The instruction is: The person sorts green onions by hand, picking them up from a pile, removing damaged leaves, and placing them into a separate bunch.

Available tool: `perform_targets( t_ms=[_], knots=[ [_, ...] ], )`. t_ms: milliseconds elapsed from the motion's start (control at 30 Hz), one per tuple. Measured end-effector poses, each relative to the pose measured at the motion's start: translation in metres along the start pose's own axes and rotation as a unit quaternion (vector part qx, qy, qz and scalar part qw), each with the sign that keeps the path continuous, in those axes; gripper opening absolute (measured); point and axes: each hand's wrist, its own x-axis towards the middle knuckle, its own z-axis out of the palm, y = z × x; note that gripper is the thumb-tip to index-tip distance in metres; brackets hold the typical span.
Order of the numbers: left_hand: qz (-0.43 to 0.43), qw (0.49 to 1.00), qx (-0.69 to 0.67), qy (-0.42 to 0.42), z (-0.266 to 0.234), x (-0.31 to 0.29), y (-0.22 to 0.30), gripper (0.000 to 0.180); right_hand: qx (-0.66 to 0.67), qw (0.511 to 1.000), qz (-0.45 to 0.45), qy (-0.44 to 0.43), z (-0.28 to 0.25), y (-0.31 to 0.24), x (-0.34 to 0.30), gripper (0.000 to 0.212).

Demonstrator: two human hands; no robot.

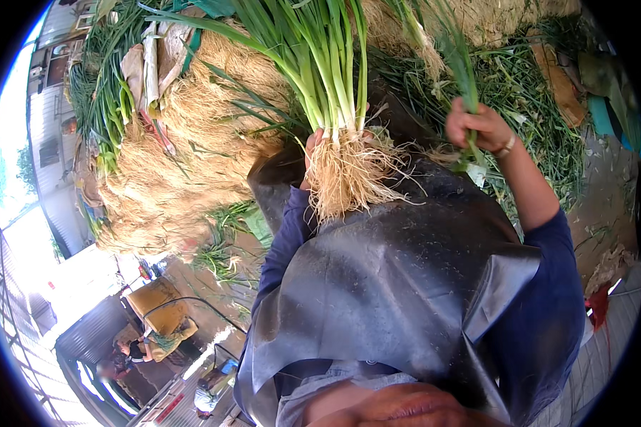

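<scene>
My left hand (pixel 310 156) is closed around the lower end of a thick bunch of spring onions (pixel 335 85). Their white ends and pale, stringy roots (pixel 356 178) hang toward me over my dark apron (pixel 384 277), while the green leaves point away. Part of that hand is hidden behind the stalks and roots. To the right, apart from the bunch, my right hand (pixel 483 129) is closed on green onion leaves (pixel 464 80). The leaves stick out above and below the fist, and their upper part is blurred.
A large heap of root-covered spring onions (pixel 214 135) fills the left and far side. Loose green leaves (pixel 527 107) litter the ground at right. Beyond a yellow-brown box (pixel 158 306) at lower left, people (pixel 137 350) are at work.
</scene>
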Motion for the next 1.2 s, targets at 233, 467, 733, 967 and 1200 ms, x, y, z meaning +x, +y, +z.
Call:
perform_targets(
  t_ms=[233, 467, 733, 967, 1200],
  knots=[
    [-0.015, 0.997, 0.006, -0.069, 0.003, -0.003, 0.014, 0.074, -0.789, 0.45, 0.409, 0.093, -0.178, 0.036, -0.157, 0.031],
    [-0.033, 0.998, 0.053, 0.03, 0.014, 0.004, 0.015, 0.058, -0.748, 0.551, -0.101, 0.356, -0.061, -0.026, 0.085, 0.028],
    [-0.051, 0.998, -0.004, -0.023, 0.024, 0.004, 0.003, 0.072, -0.422, 0.831, 0.076, 0.354, 0.027, -0.041, 0.131, 0.031],
    [-0.113, 0.993, 0.028, -0.019, 0.019, 0.018, -0.001, 0.074, -0.009, 0.98, 0.08, 0.182, 0.037, 0.03, 0.129, 0.033],
    [-0.121, 0.991, -0.019, -0.058, 0.011, 0.015, 0.004, 0.07, -0.053, 0.979, 0.014, 0.198, 0.005, 0.032, 0.157, 0.024]
  ],
)
